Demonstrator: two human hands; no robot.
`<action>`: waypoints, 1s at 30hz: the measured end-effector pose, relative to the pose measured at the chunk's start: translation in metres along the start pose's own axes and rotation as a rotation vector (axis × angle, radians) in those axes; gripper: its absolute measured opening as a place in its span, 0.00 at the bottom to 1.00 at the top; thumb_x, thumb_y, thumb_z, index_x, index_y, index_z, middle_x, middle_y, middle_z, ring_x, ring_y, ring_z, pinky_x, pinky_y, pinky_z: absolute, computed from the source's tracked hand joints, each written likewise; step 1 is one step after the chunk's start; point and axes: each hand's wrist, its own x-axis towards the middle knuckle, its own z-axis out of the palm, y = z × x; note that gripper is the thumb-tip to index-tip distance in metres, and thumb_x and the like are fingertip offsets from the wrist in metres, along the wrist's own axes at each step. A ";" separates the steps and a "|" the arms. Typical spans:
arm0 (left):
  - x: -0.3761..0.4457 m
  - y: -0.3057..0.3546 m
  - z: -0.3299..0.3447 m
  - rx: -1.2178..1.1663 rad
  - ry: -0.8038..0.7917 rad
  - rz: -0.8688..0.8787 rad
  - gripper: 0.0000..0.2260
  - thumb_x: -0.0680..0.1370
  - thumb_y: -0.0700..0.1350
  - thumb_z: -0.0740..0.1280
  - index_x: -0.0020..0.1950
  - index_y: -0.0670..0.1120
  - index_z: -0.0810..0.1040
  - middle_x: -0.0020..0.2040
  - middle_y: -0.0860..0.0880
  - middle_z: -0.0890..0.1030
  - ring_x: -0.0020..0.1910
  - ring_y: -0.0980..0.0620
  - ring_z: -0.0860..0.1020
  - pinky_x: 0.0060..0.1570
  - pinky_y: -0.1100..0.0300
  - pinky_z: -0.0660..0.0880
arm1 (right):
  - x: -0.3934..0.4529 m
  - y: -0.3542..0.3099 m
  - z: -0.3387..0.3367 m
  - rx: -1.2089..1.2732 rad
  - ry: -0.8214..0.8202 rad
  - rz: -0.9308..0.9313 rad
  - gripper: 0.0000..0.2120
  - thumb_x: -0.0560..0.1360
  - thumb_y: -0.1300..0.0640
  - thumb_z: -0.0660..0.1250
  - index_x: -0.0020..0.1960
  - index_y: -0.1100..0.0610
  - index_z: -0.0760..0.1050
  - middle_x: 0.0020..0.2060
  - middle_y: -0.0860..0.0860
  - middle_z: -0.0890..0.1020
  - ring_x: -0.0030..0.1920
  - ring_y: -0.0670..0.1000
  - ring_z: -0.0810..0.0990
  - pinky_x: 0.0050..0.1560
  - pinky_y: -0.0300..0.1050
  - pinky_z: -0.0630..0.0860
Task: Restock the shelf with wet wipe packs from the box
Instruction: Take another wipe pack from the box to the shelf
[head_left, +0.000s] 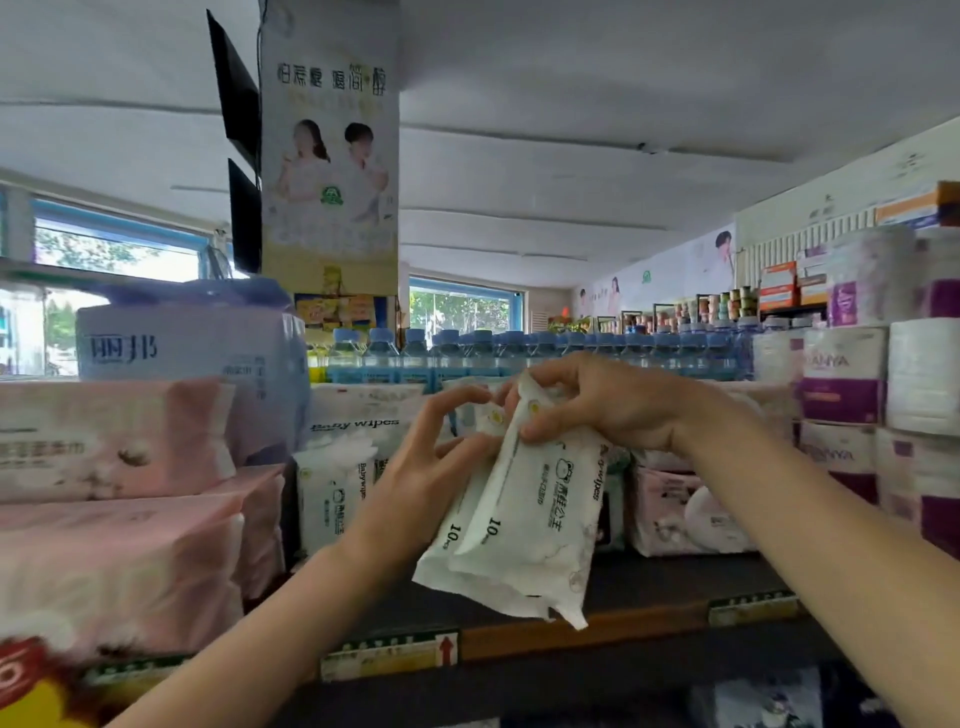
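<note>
Shop aisle, dark shelf at chest height. Two wet wipe packs held together above the shelf's front edge, long axis tilted, near upright. Right hand pinches their top ends; left hand holds their left side, fingers curled. Open gap lies just behind them, right of the stocked baby wipes. Right hand nearer.

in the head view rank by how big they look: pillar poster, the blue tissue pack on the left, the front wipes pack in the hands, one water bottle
1. pillar poster
2. blue tissue pack
3. front wipes pack, though it is nearest the camera, so its place against the tissue pack is unsure
4. water bottle
</note>
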 end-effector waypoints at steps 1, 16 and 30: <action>0.000 0.005 -0.002 -0.010 0.063 -0.070 0.07 0.77 0.46 0.64 0.53 0.55 0.70 0.54 0.56 0.72 0.45 0.69 0.74 0.58 0.57 0.76 | 0.005 0.000 0.004 0.017 -0.030 0.011 0.15 0.64 0.59 0.69 0.50 0.57 0.76 0.41 0.54 0.84 0.39 0.53 0.84 0.38 0.45 0.83; -0.046 -0.054 -0.059 0.660 -0.591 -0.428 0.25 0.72 0.39 0.65 0.68 0.44 0.66 0.65 0.43 0.71 0.63 0.41 0.68 0.62 0.50 0.70 | 0.144 -0.003 0.087 -0.984 -0.088 -0.092 0.20 0.71 0.52 0.71 0.60 0.59 0.74 0.57 0.55 0.77 0.53 0.52 0.75 0.52 0.42 0.70; -0.038 -0.051 -0.029 0.791 -0.933 -0.372 0.21 0.77 0.48 0.61 0.70 0.48 0.64 0.71 0.46 0.64 0.71 0.44 0.59 0.69 0.48 0.59 | 0.142 0.046 0.074 -1.495 0.125 -0.268 0.27 0.73 0.71 0.62 0.70 0.58 0.63 0.71 0.59 0.60 0.71 0.60 0.60 0.68 0.54 0.64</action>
